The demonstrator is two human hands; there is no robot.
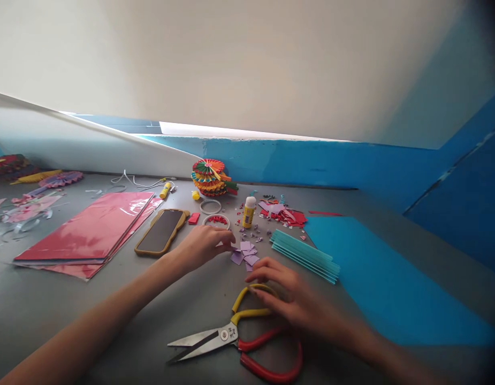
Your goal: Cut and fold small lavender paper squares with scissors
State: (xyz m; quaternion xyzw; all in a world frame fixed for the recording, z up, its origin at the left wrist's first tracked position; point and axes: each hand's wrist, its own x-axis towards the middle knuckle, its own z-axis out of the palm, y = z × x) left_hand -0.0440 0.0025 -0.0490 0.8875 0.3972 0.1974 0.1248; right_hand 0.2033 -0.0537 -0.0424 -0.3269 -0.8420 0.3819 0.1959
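Between the two hands, on the grey table [50, 299], lies a loose pile of lilac paper squares [245, 254]. The left hand [203, 247] is closed in a pinch, its fingertips [231, 243] at the pile's left edge; whether they hold a piece, I cannot tell. The right hand [291, 302], blurred and just right of the pile, curves with its fingers bent over scissors [203, 342] with yellow and red handles, and its grip is unclear. Farther off stand a glue stick [249, 212] and a tape ring [215, 221] holding red bits. Teal paper strips [305, 256] lie right of the pile, a phone [161, 232] left of it.
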